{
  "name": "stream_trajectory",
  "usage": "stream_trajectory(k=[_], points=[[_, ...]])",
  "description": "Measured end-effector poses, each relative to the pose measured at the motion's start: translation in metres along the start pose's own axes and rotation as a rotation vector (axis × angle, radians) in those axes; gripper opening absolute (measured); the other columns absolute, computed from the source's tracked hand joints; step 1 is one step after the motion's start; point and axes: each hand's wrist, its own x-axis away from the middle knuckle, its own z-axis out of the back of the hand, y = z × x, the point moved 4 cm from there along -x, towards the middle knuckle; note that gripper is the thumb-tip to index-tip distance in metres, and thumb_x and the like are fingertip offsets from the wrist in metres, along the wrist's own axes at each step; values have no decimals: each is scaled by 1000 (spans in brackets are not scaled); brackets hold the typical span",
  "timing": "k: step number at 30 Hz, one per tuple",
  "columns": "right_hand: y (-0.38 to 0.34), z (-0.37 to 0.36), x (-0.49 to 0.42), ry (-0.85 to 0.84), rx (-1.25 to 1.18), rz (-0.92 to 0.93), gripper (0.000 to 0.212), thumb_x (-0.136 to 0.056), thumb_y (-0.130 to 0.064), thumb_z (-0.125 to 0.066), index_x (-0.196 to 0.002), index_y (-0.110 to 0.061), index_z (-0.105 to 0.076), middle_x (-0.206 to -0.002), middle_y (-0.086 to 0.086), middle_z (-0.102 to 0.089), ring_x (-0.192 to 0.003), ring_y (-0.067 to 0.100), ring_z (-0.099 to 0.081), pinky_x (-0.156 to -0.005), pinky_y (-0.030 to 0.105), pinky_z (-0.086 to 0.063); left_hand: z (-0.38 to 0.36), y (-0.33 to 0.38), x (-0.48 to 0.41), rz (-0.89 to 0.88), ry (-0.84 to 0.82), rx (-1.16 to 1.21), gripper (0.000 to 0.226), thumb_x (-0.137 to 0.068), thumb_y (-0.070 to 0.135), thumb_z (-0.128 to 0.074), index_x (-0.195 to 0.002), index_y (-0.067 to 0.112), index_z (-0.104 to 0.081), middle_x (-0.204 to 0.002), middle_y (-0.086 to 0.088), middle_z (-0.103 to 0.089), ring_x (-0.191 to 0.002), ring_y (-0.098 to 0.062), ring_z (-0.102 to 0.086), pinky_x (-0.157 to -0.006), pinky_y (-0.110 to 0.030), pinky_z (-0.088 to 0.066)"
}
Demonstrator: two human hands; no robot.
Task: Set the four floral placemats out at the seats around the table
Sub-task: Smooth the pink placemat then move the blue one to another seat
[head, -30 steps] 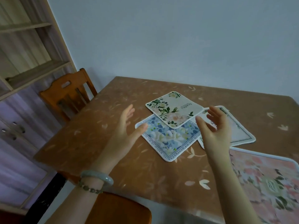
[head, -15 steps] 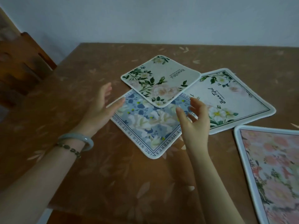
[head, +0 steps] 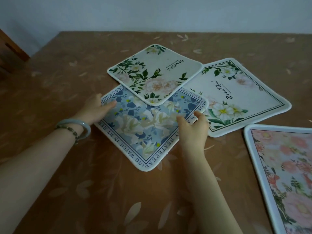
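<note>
Hands held one mat from two sides. The left hand (head: pixel 94 109) pinched the blue placemat (head: pixel 143 132) at its nine o'clock corner, with the thumb flat on the lettered border and the other fingers hidden under the edge. The right hand (head: pixel 194 130) gripped the same mat on its three o'clock side, with the thumb on the printed flowers and the fingers curled round the rim. Whether the mat was raised off the cloth could not be told. On the left wrist sat a pale green bangle (head: pixel 84 126), and just behind it a beaded bracelet (head: pixel 73 132).

The blue placemat lay turned like a diamond near the middle of the brown table (head: pixel 67 78), whose cloth carried a pale leaf print. At twelve o'clock from it lay a cream placemat (head: pixel 157 75) with green leaves, its near corner resting on top of the blue one. At two o'clock lay a white placemat (head: pixel 239 98) with a thin dark border and script lettering. The blue mat's right corner and the cream mat's right corner both overlapped it. At four o'clock, apart from the other three and cut off by the picture's edge, lay a pink placemat (head: pixel 287 174) with a white rim.

Beyond the table's far edge stood a plain pale wall (head: pixel 152 12). At ten o'clock a piece of wooden furniture (head: pixel 10 48) showed in part.
</note>
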Motion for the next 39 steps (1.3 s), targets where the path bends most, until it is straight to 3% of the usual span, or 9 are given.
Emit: stream_trajectory(k=[4, 8, 10, 13, 15, 22, 28, 33, 39], points=[[8, -3, -4, -5, -16, -91, 59, -86, -18, -64, -139, -10, -39, -135, 12, -48, -116, 27, -54, -102, 46, -44, 6, -5, -5, 29, 56, -102, 89, -86, 62, -53, -147, 4, -26, -147, -16, -38, -132, -35, -41, -105, -51, -37], [12, -7, -5, -6, -4, -113, 62, -86, -7, -55, -143, -16, -33, -124, 6, -57, -110, 27, -58, -96, 45, -48, 12, -6, -8, 36, 61, -162, 59, -89, 52, -54, -126, 6, -53, -135, -18, -45, -122, -37, -45, -99, -48, -42], [13, -9, -5, -6, -21, -124, 64, -87, -2, -51, -145, -21, -29, -112, -2, -57, -94, 22, -60, -82, 36, -51, 15, -4, -7, 60, 86, -141, 54, -90, 46, -56, -125, 6, -55, -137, -16, -40, -119, -34, -47, -94, -43, -42], [13, -8, -5, -4, -18, -121, 62, -87, 1, -49, -140, -25, -32, -103, -2, -56, -81, 15, -59, -65, 29, -48, 13, 0, -6, 40, 139, -48, 26, -91, 32, -59, -106, 11, -63, -106, -10, -63, -78, -20, -60, -59, -31, -45], [12, -7, -3, -3, -10, -115, 59, -86, 2, -49, -136, -26, -35, -105, 0, -60, -81, 14, -60, -57, 24, -46, 13, 1, -3, 56, 177, -4, 18, -91, 28, -59, -100, 13, -60, -87, -1, -62, -65, -13, -55, -49, -27, -38], [-4, 3, 12, -19, 27, -103, 55, -79, 0, -53, -126, -27, -41, -102, 1, -63, -81, 20, -63, -55, 27, -45, 32, 5, 16, 36, 216, -14, 14, -94, 24, -57, -92, 10, -60, -85, -3, -60, -65, -11, -51, -49, -26, -34], [-20, 23, 40, -44, 54, -117, 52, -79, -5, -58, -124, -26, -43, -93, 0, -63, -68, 14, -62, -45, 21, -42, 56, 9, 47, 18, 196, 32, 8, -92, 21, -59, -88, 14, -61, -80, 1, -59, -66, -11, -53, -48, -25, -35], [-43, 41, 72, -42, 66, -82, 51, -78, -5, -59, -123, -24, -44, -85, -2, -61, -71, 17, -65, -58, 33, -55, 85, 20, 77, -29, 196, 67, 7, -92, 17, -59, -92, 10, -62, -80, -1, -59, -65, -12, -54, -48, -24, -35], [-66, 68, 119, -22, 122, -24, 58, -79, -6, -59, -133, -19, -44, -97, 4, -61, -62, 15, -63, -55, 32, -56, 111, 16, 132, -5, 144, 48, 11, -88, 13, -61, -85, 5, -68, -80, -8, -65, -64, -19, -59, -50, -25, -41]])
